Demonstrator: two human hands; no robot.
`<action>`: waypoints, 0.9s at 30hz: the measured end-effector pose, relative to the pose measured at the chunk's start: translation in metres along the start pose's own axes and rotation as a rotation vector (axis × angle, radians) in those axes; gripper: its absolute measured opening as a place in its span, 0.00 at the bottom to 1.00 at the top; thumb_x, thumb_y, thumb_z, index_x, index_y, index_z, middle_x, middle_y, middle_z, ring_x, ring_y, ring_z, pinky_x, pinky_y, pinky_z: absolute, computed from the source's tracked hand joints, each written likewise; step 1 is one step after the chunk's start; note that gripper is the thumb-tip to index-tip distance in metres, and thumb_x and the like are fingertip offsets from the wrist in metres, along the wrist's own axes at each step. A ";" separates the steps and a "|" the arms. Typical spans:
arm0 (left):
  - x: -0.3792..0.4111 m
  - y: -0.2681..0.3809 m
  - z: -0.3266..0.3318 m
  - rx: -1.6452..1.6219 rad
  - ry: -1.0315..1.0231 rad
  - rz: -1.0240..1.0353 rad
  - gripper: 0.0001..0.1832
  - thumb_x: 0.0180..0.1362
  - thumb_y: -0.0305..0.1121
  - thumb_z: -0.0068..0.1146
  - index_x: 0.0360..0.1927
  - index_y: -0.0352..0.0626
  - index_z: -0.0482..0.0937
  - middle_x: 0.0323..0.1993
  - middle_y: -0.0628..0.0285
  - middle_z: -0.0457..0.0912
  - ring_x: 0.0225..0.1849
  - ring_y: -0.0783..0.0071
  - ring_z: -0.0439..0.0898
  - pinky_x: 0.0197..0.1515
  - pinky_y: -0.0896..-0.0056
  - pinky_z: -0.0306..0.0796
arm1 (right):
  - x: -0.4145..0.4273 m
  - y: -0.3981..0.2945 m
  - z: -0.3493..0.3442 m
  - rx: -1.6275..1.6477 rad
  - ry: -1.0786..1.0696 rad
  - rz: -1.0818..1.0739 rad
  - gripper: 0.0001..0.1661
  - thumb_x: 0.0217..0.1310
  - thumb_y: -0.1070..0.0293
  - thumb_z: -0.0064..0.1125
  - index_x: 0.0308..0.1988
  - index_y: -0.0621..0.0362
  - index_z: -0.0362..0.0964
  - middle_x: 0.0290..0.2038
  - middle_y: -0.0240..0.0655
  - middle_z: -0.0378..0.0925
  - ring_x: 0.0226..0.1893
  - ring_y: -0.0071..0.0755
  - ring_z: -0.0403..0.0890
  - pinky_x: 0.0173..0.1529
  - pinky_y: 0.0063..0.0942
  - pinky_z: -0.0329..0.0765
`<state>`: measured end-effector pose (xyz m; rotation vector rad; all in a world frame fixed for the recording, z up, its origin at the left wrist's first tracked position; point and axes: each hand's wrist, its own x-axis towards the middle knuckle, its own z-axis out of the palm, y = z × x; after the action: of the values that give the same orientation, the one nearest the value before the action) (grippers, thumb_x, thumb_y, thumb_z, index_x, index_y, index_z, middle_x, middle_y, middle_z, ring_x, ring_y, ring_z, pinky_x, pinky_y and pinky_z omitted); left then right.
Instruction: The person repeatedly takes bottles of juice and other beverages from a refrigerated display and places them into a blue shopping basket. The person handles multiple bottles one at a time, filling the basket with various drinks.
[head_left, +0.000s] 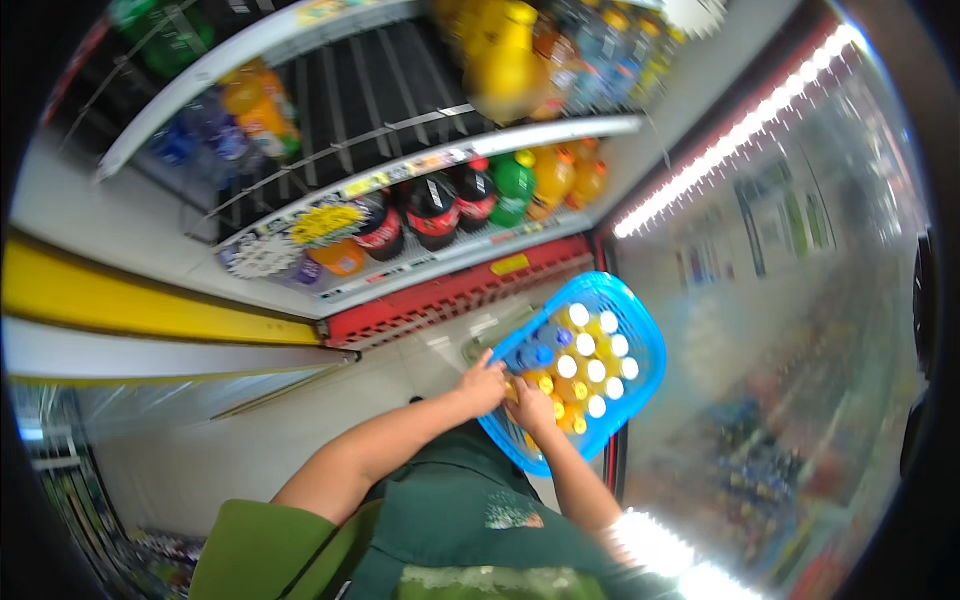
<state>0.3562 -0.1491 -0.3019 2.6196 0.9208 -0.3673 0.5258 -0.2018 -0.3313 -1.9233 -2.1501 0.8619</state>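
Observation:
A blue plastic basket stands before me, filled with upright bottles of yellow and orange drink, many with white caps, plus a few blue-capped bottles. At the basket's near left rim is my left hand, its fingers bent at the edge. My right hand is beside it, over the bottles at that same side, fingers curled near a yellow cap. Blur and the small size hide whether either hand grips a bottle or the rim.
Ahead is an open drinks cooler with a red base panel. Its lower shelf holds dark cola bottles, a green bottle and orange ones. A glass door with a bright light strip stands at the right; a yellow-edged panel is left.

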 end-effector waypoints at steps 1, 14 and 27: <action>-0.002 -0.001 -0.002 -0.026 0.006 -0.002 0.16 0.58 0.37 0.52 0.44 0.44 0.86 0.50 0.60 0.83 0.68 0.63 0.68 0.75 0.40 0.44 | -0.006 -0.006 -0.015 0.045 -0.005 0.040 0.24 0.54 0.58 0.65 0.49 0.55 0.74 0.41 0.47 0.81 0.39 0.56 0.82 0.44 0.46 0.79; 0.004 0.021 -0.005 -0.274 0.259 0.208 0.22 0.56 0.24 0.54 0.56 0.35 0.71 0.53 0.50 0.71 0.60 0.50 0.70 0.67 0.51 0.63 | -0.103 0.032 -0.059 0.178 0.314 0.419 0.10 0.62 0.64 0.57 0.39 0.57 0.80 0.38 0.41 0.83 0.39 0.47 0.83 0.44 0.40 0.79; 0.095 0.013 -0.035 -0.281 0.173 -0.151 0.14 0.56 0.26 0.57 0.46 0.39 0.70 0.46 0.50 0.72 0.40 0.48 0.82 0.39 0.53 0.79 | 0.020 0.009 -0.046 0.245 0.224 0.282 0.29 0.56 0.69 0.58 0.59 0.59 0.66 0.49 0.51 0.76 0.49 0.58 0.78 0.52 0.47 0.76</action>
<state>0.4407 -0.0921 -0.3003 2.3584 1.1409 -0.0415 0.5511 -0.1673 -0.3027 -2.1075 -1.5950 0.8586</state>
